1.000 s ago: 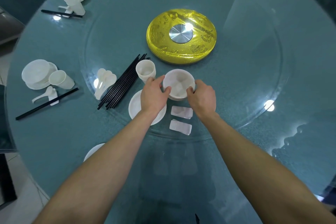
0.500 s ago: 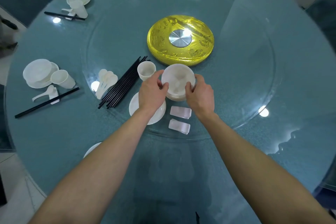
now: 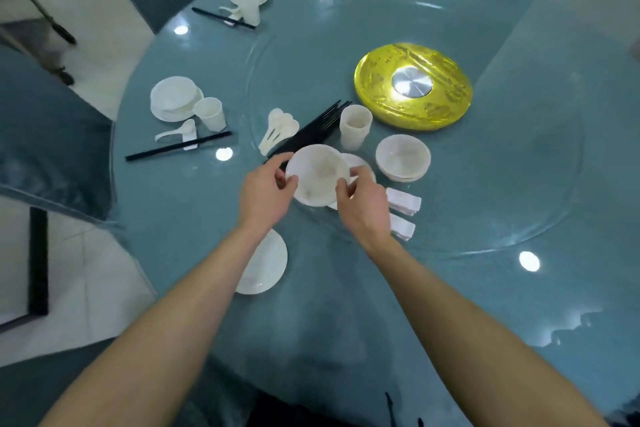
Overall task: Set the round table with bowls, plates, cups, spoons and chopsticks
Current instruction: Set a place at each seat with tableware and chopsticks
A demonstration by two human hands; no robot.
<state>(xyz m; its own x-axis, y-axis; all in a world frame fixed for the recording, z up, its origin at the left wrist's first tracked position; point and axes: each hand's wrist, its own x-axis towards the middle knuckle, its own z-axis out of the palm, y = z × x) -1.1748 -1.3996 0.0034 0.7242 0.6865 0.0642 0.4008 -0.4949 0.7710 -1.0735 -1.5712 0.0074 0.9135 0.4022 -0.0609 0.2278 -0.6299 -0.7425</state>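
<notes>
Because the left hand [image 3: 266, 194] and right hand [image 3: 363, 208] each keep only a fingertip grip on opposite rims of the bowl [image 3: 317, 177], held near-left of the gold disc [image 3: 412, 87], a slip could crack it against the plate stack [image 3: 363, 165] closer to that disc.

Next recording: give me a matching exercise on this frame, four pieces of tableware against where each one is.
Things: 1 single bowl; 2 cup stack; 3 loose spoons; 4 lone plate.
Places: A beside the gold disc; B gripped by the left hand and right hand; C partly hidden by the left forearm; D just left of the chopstick bundle in the view.
Pairs: 1-B, 2-A, 3-D, 4-C.
</notes>
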